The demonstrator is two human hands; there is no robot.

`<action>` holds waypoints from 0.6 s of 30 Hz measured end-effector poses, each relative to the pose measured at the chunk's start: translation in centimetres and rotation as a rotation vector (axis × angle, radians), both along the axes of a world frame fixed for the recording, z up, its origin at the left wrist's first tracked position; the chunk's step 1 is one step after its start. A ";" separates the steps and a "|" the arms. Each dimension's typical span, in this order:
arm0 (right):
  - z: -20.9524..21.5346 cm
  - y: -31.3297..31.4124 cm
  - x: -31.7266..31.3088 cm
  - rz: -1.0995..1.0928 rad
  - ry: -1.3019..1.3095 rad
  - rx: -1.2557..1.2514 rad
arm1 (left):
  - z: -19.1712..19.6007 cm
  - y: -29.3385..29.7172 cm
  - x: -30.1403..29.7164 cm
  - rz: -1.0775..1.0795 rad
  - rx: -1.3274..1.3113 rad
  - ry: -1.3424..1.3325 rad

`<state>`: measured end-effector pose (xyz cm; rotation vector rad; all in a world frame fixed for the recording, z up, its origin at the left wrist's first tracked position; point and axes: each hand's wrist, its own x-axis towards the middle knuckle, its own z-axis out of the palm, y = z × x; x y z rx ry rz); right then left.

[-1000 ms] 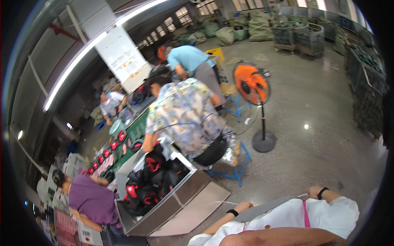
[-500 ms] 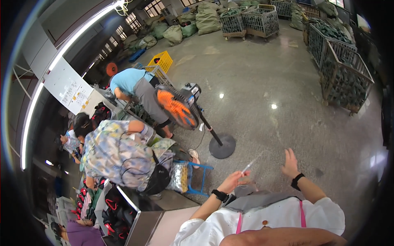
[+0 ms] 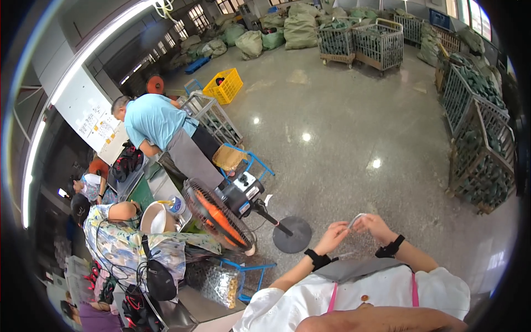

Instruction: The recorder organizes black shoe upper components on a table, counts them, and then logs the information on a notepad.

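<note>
Left hand (image 3: 333,237) and right hand (image 3: 376,228) both pinch a pale strip (image 3: 354,220) near the grey cloth (image 3: 354,270), handling apparently unfinished.

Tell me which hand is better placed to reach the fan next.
Probably the left hand: the fan stands to the person's left, and that hand appears nearer than the right hand. Both are at a thin strip, so the left may need freeing first.

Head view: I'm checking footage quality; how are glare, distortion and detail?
Head view: the ceiling tube glares white; bright spots reflect off the floor; straight edges bend toward the black border; the thin pale item between left hand and right hand lacks detail.
</note>
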<state>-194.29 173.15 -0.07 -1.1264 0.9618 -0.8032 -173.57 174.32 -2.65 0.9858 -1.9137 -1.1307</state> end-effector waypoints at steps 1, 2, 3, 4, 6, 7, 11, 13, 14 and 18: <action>0.5 -1.0 -0.6 0.011 -0.009 0.016 | -0.3 -1.7 -1.0 -0.023 -0.115 0.032; 1.1 -2.6 -1.1 -0.008 -0.248 0.059 | -1.3 -3.4 -1.9 -0.142 0.371 0.157; 1.1 -4.9 -1.8 -0.038 -0.484 0.103 | -0.6 -5.5 -3.4 -0.139 0.374 0.147; 0.3 -6.7 -2.4 -0.097 -0.610 0.076 | 0.1 -7.0 -5.1 -0.164 0.552 0.309; -0.5 -11.7 -4.1 -0.139 -0.689 0.119 | -1.3 -11.4 -7.0 -0.282 0.767 0.501; -0.9 -14.3 -5.1 -0.192 -0.757 0.160 | -1.9 -13.9 -7.4 -0.264 0.762 0.500; -1.2 -26.4 -11.4 -0.242 -0.743 0.063 | -1.7 -23.0 -8.2 -0.072 0.659 0.100; -1.2 -32.7 -15.1 -0.291 -0.563 0.016 | 0.0 -27.0 -7.7 -0.018 0.394 -0.141; -1.6 -35.5 -16.7 -0.233 -0.341 0.005 | 0.2 -28.7 -7.1 0.005 0.391 -0.144; -4.5 -45.6 -19.5 0.143 0.193 0.202 | -0.2 -35.9 -2.5 0.380 0.358 -0.217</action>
